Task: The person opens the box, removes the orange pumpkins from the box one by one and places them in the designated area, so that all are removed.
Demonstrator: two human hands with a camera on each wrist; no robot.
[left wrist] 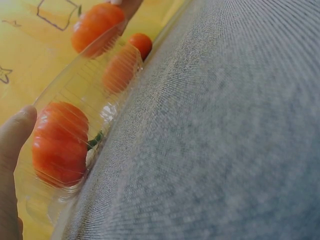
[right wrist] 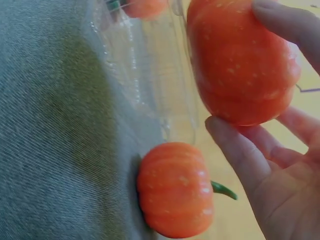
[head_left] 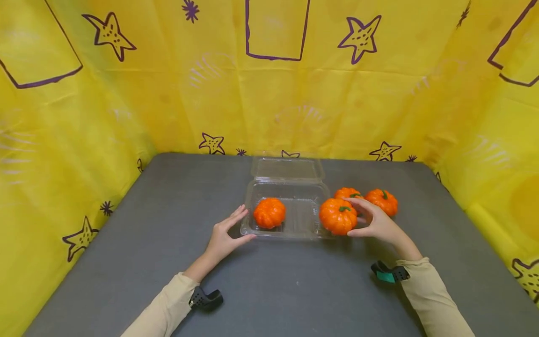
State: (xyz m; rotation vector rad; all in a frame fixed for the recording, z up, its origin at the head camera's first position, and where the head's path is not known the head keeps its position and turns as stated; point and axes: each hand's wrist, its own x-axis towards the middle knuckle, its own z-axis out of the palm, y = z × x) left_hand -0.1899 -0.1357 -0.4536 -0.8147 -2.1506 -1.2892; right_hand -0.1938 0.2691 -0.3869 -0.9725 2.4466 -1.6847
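A clear plastic clamshell box [head_left: 296, 199] lies with its lid [head_left: 288, 168] folded back. On its left side sits one small orange pumpkin [head_left: 269, 213], stem down by the left wrist view. My left hand [head_left: 223, 238] rests at the box's left edge, fingers fairly straight, thumb by the near corner. With fingers and thumb my right hand [head_left: 376, 227] holds a second orange pumpkin [right wrist: 242, 60], green stem up, raised off the table at the box's right rim. Beyond that hand, two more pumpkins, one partly hidden [head_left: 346, 192] and one fuller in view [head_left: 382, 202], stand on the table.
A dark grey tabletop [head_left: 269, 290] carries everything. Yellow cloth [head_left: 269, 107] with starfish drawings hangs behind and along both sides. Black wrist straps [head_left: 206, 299] show on both sleeves.
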